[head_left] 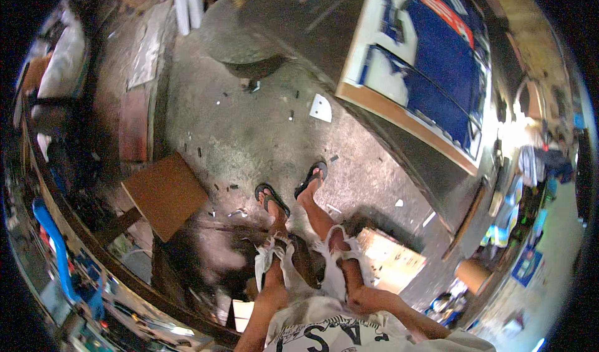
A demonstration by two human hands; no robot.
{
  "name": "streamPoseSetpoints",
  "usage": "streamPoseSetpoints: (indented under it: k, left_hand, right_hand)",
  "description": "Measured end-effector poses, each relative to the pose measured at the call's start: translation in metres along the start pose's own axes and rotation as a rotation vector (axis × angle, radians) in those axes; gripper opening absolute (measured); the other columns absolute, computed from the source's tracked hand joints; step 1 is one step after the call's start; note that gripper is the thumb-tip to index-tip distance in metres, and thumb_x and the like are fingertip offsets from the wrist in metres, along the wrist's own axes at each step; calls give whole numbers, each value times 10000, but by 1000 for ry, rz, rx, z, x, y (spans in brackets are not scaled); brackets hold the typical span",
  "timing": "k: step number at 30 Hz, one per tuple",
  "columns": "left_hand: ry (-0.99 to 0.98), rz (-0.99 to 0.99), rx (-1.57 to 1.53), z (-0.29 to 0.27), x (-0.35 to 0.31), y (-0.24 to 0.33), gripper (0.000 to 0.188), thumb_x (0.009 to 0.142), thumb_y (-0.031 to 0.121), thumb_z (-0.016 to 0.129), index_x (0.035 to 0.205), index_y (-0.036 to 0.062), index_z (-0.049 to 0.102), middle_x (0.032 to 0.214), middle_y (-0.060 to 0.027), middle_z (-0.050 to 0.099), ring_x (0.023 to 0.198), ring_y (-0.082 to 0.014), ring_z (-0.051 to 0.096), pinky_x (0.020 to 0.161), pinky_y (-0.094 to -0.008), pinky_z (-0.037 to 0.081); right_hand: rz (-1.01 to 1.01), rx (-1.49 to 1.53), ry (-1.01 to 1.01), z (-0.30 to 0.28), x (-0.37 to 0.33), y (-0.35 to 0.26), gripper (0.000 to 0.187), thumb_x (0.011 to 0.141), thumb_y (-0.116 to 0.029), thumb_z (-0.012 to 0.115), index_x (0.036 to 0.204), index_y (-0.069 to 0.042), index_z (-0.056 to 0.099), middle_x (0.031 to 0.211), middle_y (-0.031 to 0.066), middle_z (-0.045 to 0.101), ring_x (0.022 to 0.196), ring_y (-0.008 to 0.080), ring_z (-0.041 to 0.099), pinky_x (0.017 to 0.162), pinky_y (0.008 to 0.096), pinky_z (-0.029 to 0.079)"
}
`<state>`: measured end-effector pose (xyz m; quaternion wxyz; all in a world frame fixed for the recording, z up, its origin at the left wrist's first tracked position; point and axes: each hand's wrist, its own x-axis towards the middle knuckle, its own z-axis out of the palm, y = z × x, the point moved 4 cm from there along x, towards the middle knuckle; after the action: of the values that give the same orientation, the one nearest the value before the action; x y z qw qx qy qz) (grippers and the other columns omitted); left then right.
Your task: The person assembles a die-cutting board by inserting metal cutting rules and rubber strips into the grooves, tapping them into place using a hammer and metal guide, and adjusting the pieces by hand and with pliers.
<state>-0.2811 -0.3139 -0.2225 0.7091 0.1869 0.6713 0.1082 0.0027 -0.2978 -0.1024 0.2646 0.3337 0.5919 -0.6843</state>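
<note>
I see pale shorts (334,279), on the wearer, hems ragged, loose frayed strands around both legs, lower middle of view.

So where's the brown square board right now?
In the head view, the brown square board is left of centre, to the left of the person's sandalled left foot and just below the reddish panel.

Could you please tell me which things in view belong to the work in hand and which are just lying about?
Probably in use:
frayed white shorts, nearest the left hand and right hand; grip unclear

Apparently just lying about:
white piece with dark holes
brown square board
blue-and-white panel
cardboard
</note>
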Motion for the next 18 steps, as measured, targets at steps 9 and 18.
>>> streamPoseSetpoints:
  k: [9, 18]
  left_hand:
    - [439, 773, 429, -23, 180, 102, 271, 796, 165, 698, 973, -16, 603, 743, -193, 617, 654, -327, 603, 624, -412, 480]
    - [515, 711, -378, -23, 342, 169, 292, 860, 119, 723, 1094, 48, 564, 676, -13, 584, 619, -88, 529, 579, -237, 429]
  right_hand:
    - [162, 124, 979, -232, 204, 215, 240, 814, -125, 706, 1037, -38, 717, 939, 106, 730, 866, 174, 682, 802, 314, 533]
    - [307, 624, 1261, -285, 337, 469, 239, 829, -47, 702, 1060, 16, 697, 950, 89, 730, 852, 173, 684, 748, 287, 541]
